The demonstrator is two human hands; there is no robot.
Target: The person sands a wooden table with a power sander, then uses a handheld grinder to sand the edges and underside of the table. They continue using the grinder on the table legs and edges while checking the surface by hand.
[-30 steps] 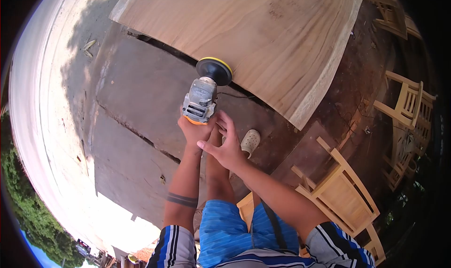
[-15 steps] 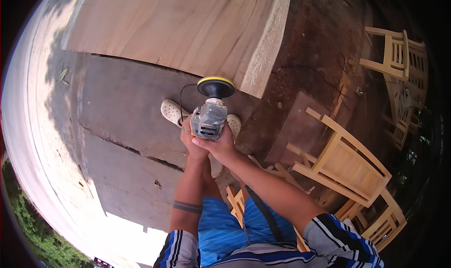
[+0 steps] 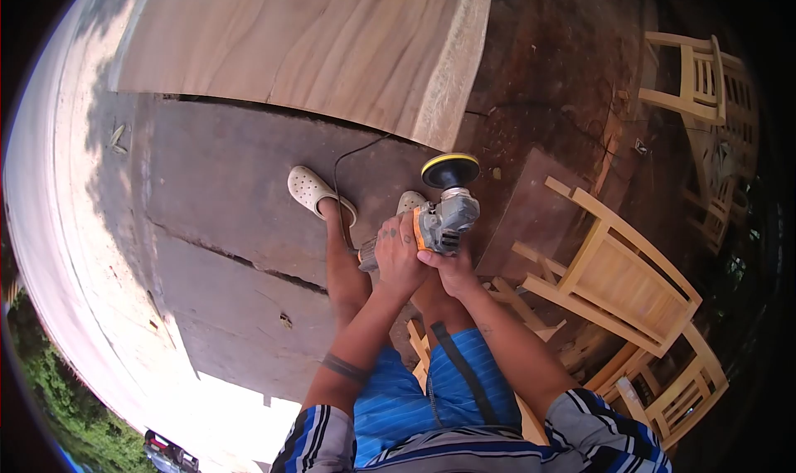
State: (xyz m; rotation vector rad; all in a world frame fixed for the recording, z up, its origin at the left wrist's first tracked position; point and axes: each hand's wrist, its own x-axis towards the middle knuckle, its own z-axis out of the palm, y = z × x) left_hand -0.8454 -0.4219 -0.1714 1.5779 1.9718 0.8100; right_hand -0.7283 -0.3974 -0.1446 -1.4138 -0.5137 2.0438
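Observation:
Both hands hold an angle grinder (image 3: 444,223) with a grey head and an orange band, in front of my legs. Its round backing pad (image 3: 451,171), black with a yellow rim, points up and away from me, just off the near right corner of a large wooden slab (image 3: 307,42). My left hand (image 3: 399,251) is wrapped around the grinder's body. Close beside it, my right hand (image 3: 450,270) grips the underside near the head. A dark cord (image 3: 352,152) runs from the grinder toward the slab's edge.
My feet in beige clogs (image 3: 308,188) stand on cracked concrete (image 3: 224,183). To the right lie wooden chair parts, among them a panelled frame (image 3: 626,278) and slatted chairs (image 3: 701,83). A flat brown board (image 3: 531,216) rests on the ground. A vehicle (image 3: 170,452) shows at lower left.
Both hands have carried the grinder to the right, and its pad has moved away from the slab's near edge to beyond its corner. My left forearm has swung right too.

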